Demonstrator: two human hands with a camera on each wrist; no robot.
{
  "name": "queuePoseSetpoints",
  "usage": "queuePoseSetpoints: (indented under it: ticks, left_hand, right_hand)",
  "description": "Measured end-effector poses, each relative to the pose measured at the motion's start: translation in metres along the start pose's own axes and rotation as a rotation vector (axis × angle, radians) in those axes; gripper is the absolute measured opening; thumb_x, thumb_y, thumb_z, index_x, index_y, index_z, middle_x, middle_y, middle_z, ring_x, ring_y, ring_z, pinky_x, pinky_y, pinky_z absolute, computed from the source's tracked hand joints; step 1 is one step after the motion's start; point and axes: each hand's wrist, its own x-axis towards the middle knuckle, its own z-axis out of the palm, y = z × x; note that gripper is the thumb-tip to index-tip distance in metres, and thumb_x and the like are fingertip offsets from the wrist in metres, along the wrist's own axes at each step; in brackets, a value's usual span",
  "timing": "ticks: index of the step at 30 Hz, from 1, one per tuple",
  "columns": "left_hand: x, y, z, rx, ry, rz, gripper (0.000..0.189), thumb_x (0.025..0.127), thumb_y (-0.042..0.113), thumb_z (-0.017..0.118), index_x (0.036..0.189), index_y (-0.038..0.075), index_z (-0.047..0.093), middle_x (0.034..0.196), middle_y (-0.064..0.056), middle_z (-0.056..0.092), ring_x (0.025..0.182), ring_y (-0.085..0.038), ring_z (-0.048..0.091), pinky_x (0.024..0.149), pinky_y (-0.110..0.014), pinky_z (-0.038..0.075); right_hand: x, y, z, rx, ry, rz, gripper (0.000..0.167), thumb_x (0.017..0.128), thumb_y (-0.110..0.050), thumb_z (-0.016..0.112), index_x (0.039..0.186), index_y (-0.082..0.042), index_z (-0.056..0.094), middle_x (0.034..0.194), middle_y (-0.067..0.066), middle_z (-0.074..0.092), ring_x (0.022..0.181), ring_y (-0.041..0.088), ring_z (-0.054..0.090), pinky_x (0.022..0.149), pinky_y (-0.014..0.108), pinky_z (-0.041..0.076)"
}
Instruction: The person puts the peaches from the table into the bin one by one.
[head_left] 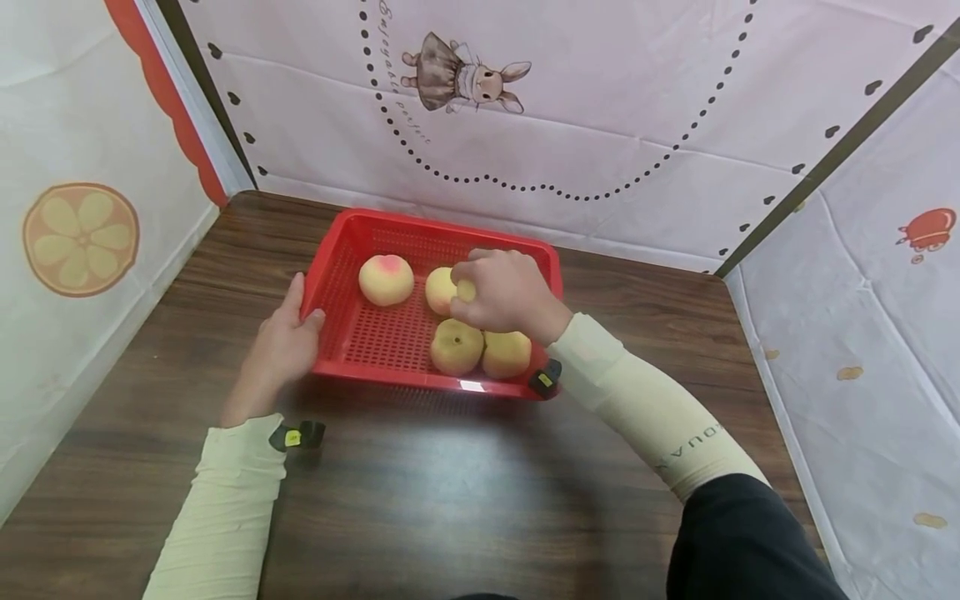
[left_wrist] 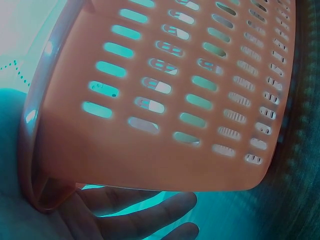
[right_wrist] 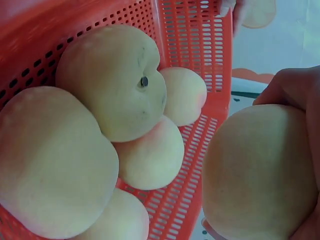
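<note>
A red plastic basket (head_left: 390,373) with slotted walls stands on the table and holds several pale yellow peaches, some blushed pink. My left hand (head_left: 283,346) grips the basket's left side, thumb over the rim; its other fingers (left_wrist: 150,215) stretch along the outside in the left wrist view. Above the right part of the basket, my right hand (head_left: 504,290) holds a peach (right_wrist: 257,172). One peach (head_left: 386,280) lies at the basket's back left, another (head_left: 440,290) near the middle. Two more, a peach with its stem end up (head_left: 457,347) and its neighbour (head_left: 507,354), lie front right.
The brown wood-grain table (head_left: 420,500) extends around the basket. Behind it rises a pale printed cloth wall (head_left: 600,108), with further cloth walls at left (head_left: 75,358) and right (head_left: 862,400). A black wrist-camera strap end (head_left: 545,379) hangs by the basket's front right corner.
</note>
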Motion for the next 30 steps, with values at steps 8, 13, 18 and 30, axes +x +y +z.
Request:
queuePoseSetpoints:
  ticks: [8,13,18,30]
  left_hand:
    - [0.000,0.002,0.000,0.019,0.004,-0.004,0.077,0.111,0.042,0.034,0.163,0.031,-0.022,0.170,-0.026,0.025,0.133,-0.047,0.051,0.114,-0.073,0.037]
    - [0.000,0.001,0.000,0.014,0.002,-0.004,0.078,0.111,0.043,0.035,0.163,0.031,-0.022,0.171,-0.024,0.023,0.137,-0.048,0.049,0.114,-0.074,0.037]
    - [0.000,0.001,-0.001,0.023,0.001,-0.004,0.077,0.111,0.043,0.034,0.163,0.030,-0.022,0.169,-0.026,0.026,0.132,-0.046,0.052,0.113,-0.074,0.039]
    - [0.001,0.000,-0.002,0.045,0.014,0.009,0.076,0.112,0.040,0.034,0.165,0.028,-0.018,0.161,-0.030,0.037,0.104,-0.036,0.066,0.095,-0.056,0.053]
  right_hand:
    - [0.007,-0.009,0.004,-0.011,0.000,-0.019,0.015,0.088,-0.040,0.065,0.091,-0.026,0.070,0.081,-0.005,0.057,0.072,0.017,0.055,0.058,0.036,0.045]
    - [0.010,-0.015,0.005,-0.011,-0.015,-0.020,0.011,0.085,-0.035,0.063,0.090,-0.028,0.070,0.082,-0.006,0.057,0.072,0.016,0.055,0.056,0.036,0.044]
    - [0.014,-0.021,0.007,-0.023,-0.026,-0.047,0.010,0.084,-0.035,0.064,0.089,-0.027,0.069,0.082,-0.006,0.057,0.071,0.015,0.054,0.053,0.034,0.043]
    - [0.031,-0.039,0.009,-0.012,-0.115,-0.104,0.013,0.087,-0.036,0.062,0.093,-0.027,0.069,0.085,-0.004,0.057,0.073,0.016,0.056,0.057,0.033,0.044]
